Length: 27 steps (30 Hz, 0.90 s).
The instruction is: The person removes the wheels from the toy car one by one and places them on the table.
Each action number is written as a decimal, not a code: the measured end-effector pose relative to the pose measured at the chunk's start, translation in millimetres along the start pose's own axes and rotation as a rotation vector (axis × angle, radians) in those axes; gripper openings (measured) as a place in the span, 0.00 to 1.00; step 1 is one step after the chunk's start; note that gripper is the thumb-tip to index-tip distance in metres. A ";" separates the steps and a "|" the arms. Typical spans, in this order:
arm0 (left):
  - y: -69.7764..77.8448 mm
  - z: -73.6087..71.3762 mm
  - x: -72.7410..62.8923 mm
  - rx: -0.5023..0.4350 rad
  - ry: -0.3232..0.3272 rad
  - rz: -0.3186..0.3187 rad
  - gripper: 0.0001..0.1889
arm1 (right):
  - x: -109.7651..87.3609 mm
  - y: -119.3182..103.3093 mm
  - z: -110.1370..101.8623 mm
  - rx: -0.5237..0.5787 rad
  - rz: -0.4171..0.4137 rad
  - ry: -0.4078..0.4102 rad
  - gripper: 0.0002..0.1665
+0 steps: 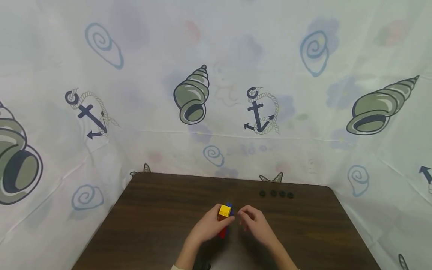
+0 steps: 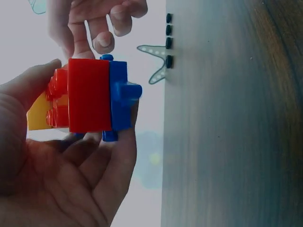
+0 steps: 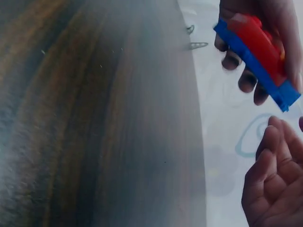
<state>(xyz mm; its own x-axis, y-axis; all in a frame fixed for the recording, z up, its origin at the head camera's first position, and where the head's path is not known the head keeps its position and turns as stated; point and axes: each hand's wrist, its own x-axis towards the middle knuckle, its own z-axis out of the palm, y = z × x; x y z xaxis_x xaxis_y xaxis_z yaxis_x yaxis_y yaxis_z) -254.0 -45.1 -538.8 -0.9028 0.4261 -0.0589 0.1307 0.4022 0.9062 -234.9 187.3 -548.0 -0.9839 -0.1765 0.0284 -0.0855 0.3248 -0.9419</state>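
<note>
My left hand [image 1: 206,227] grips a toy vehicle built of plastic building blocks, held above the table. Its body is a red block [image 2: 90,97] with round studs, joined to a blue base [image 2: 119,101] with short pegs sticking out. A yellow block [image 1: 225,210] sits on top, by the left thumb. The left fingers wrap round behind the blue base, partly hidden by it. Just to the right of the build is my right hand [image 1: 257,225], its fingers loosely bent with nothing between them. In the right wrist view its fingertips [image 3: 274,122] lie close to the blue base's end.
Several small black wheels [image 1: 273,193] stand in a row near the back right of the dark wooden table [image 1: 162,210]. A dark object [image 1: 205,266] shows at the bottom edge, beside the left forearm. Behind the table hangs a patterned white cloth [image 1: 222,45].
</note>
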 end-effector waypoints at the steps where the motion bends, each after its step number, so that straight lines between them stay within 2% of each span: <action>1: -0.5 0.8 0.4 -0.011 0.018 -0.006 0.34 | -1.9 0.0 2.3 -0.002 0.007 -0.013 0.17; 4: -3.7 3.8 3.0 -0.034 0.095 -0.038 0.36 | -7.4 0.2 10.6 -0.086 0.003 -0.053 0.20; 8: -6.6 8.0 10.7 -0.040 0.193 -0.075 0.40 | -13.8 -6.9 21.5 -0.232 0.009 -0.090 0.30; 14: -2.7 12.4 21.3 -0.081 0.249 -0.078 0.45 | -10.1 -18.0 33.0 -0.458 0.036 -0.009 0.47; 17: 0.4 11.1 23.0 -0.113 0.267 -0.068 0.47 | -7.4 -21.8 37.8 -0.553 0.015 0.051 0.46; 23: 0.9 7.4 25.4 -0.153 0.281 -0.047 0.45 | -3.3 -25.3 39.5 -0.641 0.013 0.143 0.32; 27: -1.1 -0.6 26.3 -0.146 0.197 0.021 0.43 | 2.5 -24.4 29.1 -0.669 -0.019 0.168 0.28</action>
<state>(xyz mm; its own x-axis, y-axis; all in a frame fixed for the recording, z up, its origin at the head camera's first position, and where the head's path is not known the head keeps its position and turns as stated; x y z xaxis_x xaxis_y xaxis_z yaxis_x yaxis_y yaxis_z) -278.1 -34.9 -541.0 -0.9649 0.2608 0.0303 0.1024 0.2679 0.9580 -230.7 151.9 -534.7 -0.9877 -0.0589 0.1452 -0.1282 0.8364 -0.5330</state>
